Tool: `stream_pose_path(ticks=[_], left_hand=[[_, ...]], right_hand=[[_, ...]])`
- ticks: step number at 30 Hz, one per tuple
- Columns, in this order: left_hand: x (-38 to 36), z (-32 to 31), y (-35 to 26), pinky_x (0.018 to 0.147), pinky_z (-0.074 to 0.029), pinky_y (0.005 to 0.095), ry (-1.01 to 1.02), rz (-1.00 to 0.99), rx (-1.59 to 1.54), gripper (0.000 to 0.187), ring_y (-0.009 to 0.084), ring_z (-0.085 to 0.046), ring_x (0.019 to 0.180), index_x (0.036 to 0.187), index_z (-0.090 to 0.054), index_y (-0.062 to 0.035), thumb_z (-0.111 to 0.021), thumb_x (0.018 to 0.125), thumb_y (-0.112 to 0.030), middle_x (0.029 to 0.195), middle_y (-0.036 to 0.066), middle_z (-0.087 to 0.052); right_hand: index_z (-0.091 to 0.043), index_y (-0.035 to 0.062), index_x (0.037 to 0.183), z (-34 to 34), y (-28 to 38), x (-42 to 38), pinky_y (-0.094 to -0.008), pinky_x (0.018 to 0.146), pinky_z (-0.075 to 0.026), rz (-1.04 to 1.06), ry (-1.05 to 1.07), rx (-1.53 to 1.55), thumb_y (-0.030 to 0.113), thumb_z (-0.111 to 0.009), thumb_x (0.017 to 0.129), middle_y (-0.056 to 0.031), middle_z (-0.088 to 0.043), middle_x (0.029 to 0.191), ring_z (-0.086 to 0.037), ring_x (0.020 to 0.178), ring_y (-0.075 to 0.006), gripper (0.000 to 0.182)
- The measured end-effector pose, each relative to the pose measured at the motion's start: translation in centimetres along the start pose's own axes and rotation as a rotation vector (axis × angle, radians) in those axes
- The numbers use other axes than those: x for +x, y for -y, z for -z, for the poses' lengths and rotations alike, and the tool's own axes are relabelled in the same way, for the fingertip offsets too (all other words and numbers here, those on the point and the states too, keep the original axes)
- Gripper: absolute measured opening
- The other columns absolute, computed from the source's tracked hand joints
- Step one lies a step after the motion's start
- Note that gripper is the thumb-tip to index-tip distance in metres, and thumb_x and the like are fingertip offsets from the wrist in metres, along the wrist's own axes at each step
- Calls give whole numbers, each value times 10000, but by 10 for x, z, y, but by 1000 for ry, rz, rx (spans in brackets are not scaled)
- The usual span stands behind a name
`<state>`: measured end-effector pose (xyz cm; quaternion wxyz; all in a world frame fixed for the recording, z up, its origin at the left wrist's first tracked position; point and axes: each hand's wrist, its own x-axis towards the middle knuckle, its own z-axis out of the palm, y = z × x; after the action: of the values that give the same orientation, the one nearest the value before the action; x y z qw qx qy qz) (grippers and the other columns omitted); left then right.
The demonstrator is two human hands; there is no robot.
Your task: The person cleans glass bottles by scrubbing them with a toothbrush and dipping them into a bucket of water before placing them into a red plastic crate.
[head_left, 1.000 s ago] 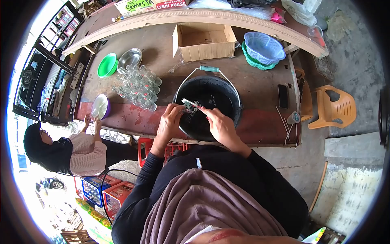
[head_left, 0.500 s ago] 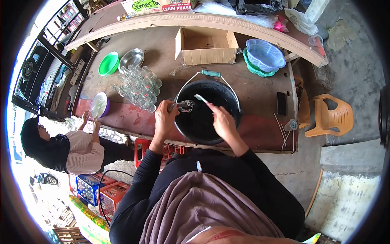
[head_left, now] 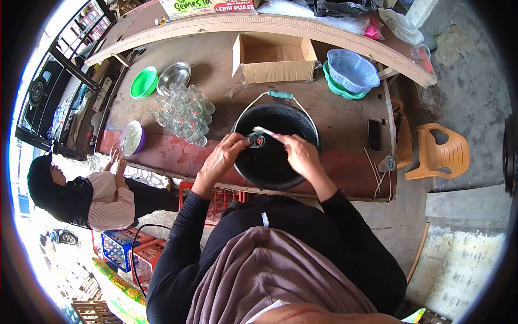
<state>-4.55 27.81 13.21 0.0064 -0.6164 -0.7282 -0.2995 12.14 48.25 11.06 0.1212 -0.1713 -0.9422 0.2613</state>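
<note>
Over the left rim of a black bucket (head_left: pixel 291 175) with a wire handle, my left hand (head_left: pixel 222 156) holds a small clear glass bottle (head_left: pixel 256 141) lying sideways. My right hand (head_left: pixel 302 156) is closed on the handle end of a light-coloured brush (head_left: pixel 265 132), whose head touches or nearly touches the bottle. Inside the bucket it is dark, and its contents are hard to make out. Left of the bucket, many clear glass bottles (head_left: pixel 184 116) stand grouped on the brown-red table (head_left: pixel 345 167).
A cardboard box (head_left: pixel 278 73), a green bowl (head_left: pixel 144 82), a metal bowl (head_left: pixel 175 78) and blue and green basins (head_left: pixel 353 71) sit farther back. A phone (head_left: pixel 374 135) and cup (head_left: pixel 387 163) lie right. Another person (head_left: pixel 110 200) stands left by a purple-rimmed bowl (head_left: pixel 133 137).
My left hand has turned the bottle and moved slightly right. My right hand and the brush have shifted a little. The other person's hands have moved down from the bowl's rim.
</note>
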Motion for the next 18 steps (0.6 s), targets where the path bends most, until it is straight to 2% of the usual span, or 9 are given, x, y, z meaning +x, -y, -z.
stream_pose_path(ticks=[2,5,9,11,12,13,15,17,18], left_hand=[[3,3,1,807,-515,404,-19,-2,-26,248,319,-609,948,1073,-612,-31,-617,831,22,1031,124,-569],[10,-1,4,749,-524,386,-69,47,-79,239,335,-619,914,1069,-607,-29,-654,838,13,988,127,-572],[17,-22,15,595,-521,322,-253,273,-125,176,242,-672,698,1005,-583,8,-681,877,-64,899,139,-583],[24,-26,6,528,-511,342,-303,604,-341,241,249,-660,602,965,-564,22,-714,871,-142,842,173,-616],[25,-30,8,459,-485,316,-356,583,-274,288,182,-640,509,901,-545,24,-713,886,-210,755,167,-636],[30,-29,3,459,-485,316,-350,584,-277,288,182,-640,509,901,-545,24,-713,886,-210,755,167,-636],[40,-24,-6,466,-481,304,-354,790,-248,332,186,-625,461,826,-520,15,-686,901,-262,631,132,-626],[41,-32,8,458,-476,321,-370,766,-161,371,203,-622,444,793,-505,0,-669,907,-313,597,144,-630],[40,-38,17,473,-476,339,-388,737,-77,372,224,-628,464,795,-510,-2,-673,903,-319,605,149,-631]], right_hand=[[-636,209,1234,-16,-34,6,-420,726,-540,-111,47,-139,48,-559,895,-97,-654,948,-664,847,-323,383],[-628,208,1238,5,15,-1,-428,727,-539,-32,-49,48,51,-563,896,-94,-651,958,-660,856,-332,382],[-603,195,1264,-20,14,-8,-448,742,-533,-106,-54,88,41,-553,900,-124,-634,982,-653,856,-364,399],[-591,194,1284,-27,-5,-5,-453,746,-530,-235,47,-25,32,-545,901,-139,-630,980,-648,859,-374,419],[-580,185,1301,-22,4,-8,-459,745,-526,-181,-16,31,29,-548,902,-145,-626,985,-642,862,-377,430],[-578,173,1303,-16,18,-12,-463,737,-524,-60,-127,151,26,-554,902,-157,-617,977,-637,866,-384,428],[-576,144,1300,-12,41,-21,-464,737,-523,-19,-120,232,23,-555,905,-168,-608,970,-633,868,-393,414],[-563,115,1305,-33,25,-25,-467,732,-517,25,-140,283,26,-555,911,-169,-600,969,-629,858,-397,405],[-554,106,1308,-44,7,-26,-463,730,-515,-72,-69,172,20,-552,915,-169,-596,969,-627,852,-395,402]])
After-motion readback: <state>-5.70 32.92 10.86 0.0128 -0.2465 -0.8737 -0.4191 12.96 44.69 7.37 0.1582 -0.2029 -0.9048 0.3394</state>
